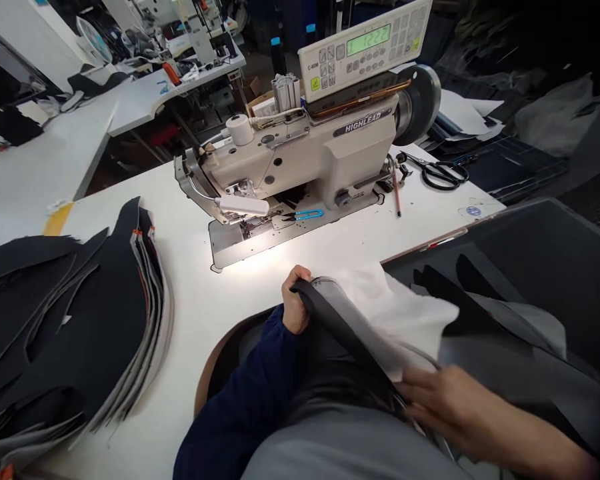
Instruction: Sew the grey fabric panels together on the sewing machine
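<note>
White surface (190, 313) carries a sewing machine (300, 153) at 12 o'clock and a stack of cut pieces (70, 327) at 9 o'clock. At 6 o'clock, over the lap, lies the dark strip (340, 327) with grey edging, backed by white fabric (395, 307). The left hand (296, 300) is clamped on its upper end; the right hand (450, 400) lies flat on the lower end, fingers spread. The layers could slide apart or crease if either hand slackens, since the limp strip hangs unsupported between them.

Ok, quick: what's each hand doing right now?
Left hand: closed around the end of the black fabric strip.
Right hand: blurred, on the same fabric's lower end; grip cannot be told.
</note>
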### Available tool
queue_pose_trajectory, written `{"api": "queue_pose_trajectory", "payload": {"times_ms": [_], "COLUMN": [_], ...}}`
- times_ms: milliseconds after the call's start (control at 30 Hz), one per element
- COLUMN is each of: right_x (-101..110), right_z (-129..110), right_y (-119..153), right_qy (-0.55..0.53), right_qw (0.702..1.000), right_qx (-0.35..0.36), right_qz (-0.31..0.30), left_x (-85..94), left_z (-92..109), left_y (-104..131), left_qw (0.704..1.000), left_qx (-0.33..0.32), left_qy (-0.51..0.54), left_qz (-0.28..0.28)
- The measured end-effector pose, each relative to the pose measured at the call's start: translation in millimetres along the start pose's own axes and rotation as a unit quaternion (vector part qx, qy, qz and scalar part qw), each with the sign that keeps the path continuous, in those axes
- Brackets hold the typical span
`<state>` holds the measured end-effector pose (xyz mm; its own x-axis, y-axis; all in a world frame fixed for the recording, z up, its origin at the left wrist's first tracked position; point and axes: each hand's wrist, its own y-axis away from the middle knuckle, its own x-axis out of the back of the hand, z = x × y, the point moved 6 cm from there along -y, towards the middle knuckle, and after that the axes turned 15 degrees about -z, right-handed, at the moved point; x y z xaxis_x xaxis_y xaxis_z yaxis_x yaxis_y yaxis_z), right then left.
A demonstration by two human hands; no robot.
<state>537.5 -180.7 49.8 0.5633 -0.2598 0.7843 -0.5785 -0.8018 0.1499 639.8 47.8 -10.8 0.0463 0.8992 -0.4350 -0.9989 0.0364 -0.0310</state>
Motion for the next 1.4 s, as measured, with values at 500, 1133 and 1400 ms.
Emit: {"api": "queue_pose_trajectory", "payload": {"times_ms": [500, 1133, 1400], "right_x": [1.7, 27.5, 33.8], "right_z": [11.2, -20.5, -24.9], "right_y": [-94.8, -82.8, -77.2], "right_qy": [-0.371, -0.27, -0.416], "right_qw": [0.924, 0.954, 0.907], "right_qx": [-0.041, -0.071, -0.033], "right_qz": [-0.087, 0.111, -0.055], "left_x": [1.1, -25.9, -27.8], "left_z": [35.1, 71.9, 90.2], "left_y": [14.4, 40.6, 32.4], "left_qw": [0.987, 0.918, 0.936], "left_qx": [-0.121, -0.269, -0.231], "left_qy": [-0.106, -0.292, -0.251], "left_qz": [-0.026, -0.011, -0.086]}}
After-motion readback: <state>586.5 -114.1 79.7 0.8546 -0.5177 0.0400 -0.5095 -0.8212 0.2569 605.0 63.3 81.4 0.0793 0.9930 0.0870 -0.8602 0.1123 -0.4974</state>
